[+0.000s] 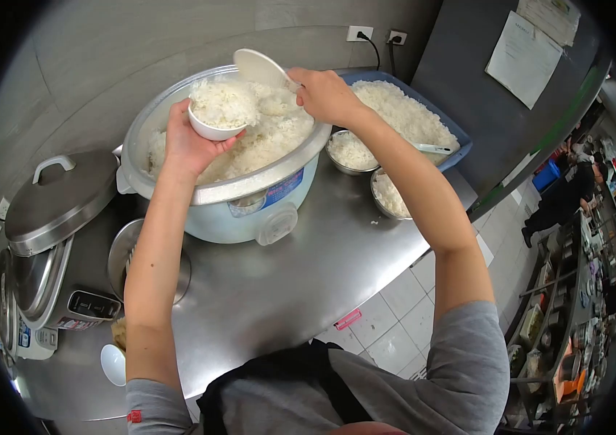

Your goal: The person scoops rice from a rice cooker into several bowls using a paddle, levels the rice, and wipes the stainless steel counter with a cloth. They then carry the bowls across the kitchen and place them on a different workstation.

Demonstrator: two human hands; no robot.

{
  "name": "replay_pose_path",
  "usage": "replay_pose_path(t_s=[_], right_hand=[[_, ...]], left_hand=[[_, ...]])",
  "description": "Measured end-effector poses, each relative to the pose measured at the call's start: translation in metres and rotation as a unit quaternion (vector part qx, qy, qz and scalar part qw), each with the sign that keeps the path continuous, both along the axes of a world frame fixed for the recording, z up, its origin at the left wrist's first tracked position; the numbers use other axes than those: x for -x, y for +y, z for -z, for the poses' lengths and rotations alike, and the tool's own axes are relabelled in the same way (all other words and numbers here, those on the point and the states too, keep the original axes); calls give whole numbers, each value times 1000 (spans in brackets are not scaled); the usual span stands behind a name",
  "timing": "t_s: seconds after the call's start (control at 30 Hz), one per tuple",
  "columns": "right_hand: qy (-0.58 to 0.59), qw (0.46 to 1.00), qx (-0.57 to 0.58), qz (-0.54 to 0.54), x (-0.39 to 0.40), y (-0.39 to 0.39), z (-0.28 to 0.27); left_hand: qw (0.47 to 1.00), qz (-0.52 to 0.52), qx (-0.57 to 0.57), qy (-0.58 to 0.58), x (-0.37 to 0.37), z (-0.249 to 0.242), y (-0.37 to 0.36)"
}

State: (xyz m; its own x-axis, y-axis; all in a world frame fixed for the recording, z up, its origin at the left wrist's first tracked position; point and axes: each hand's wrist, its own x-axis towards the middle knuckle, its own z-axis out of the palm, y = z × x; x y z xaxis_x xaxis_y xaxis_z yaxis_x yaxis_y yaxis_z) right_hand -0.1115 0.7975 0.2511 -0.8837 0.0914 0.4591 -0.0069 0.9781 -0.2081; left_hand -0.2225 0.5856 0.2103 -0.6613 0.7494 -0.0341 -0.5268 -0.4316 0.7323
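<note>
My left hand (195,141) is wrapped round a small white bowl (215,132) heaped with cooked rice (222,103), held over the large rice cooker (250,210). In my right hand (322,94) is the handle of a white rice paddle (261,69), its broad blade raised above the pot, up and right of the bowl. The lidless cooker has a metal rim and a pale blue body, and much rice (271,145) lies inside it. Part of that rice is hidden by the bowl and my left hand.
Two metal bowls of rice (351,152) stand right of the cooker, near a blue tub (460,154) of rice. A metal lid (68,199), another cooker (90,304) and a white bowl (113,365) are on the left. A person (569,192) is far right.
</note>
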Motion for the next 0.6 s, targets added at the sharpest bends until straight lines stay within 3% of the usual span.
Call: replay_pose_path(t_s=[0.13, 0.23, 0.37, 0.47, 0.53, 0.6], right_hand=[[-33, 991, 130, 13, 8, -1, 17], [33, 987, 124, -98, -1, -14, 24], [45, 991, 8, -127, -11, -19, 30], [120, 986, -77, -81, -5, -6, 17], [144, 981, -80, -99, -1, -7, 9], [144, 976, -127, -104, -3, -9, 2]], left_hand=[[998, 56, -22, 1, -4, 1, -2], [999, 45, 4, -8, -6, 1, 1], [999, 4, 31, -23, -5, -1, -1], [999, 23, 32, 4, -6, 0, -2], [997, 59, 32, 37, -3, 1, -3], [999, 22, 38, 20, -10, -1, 1]])
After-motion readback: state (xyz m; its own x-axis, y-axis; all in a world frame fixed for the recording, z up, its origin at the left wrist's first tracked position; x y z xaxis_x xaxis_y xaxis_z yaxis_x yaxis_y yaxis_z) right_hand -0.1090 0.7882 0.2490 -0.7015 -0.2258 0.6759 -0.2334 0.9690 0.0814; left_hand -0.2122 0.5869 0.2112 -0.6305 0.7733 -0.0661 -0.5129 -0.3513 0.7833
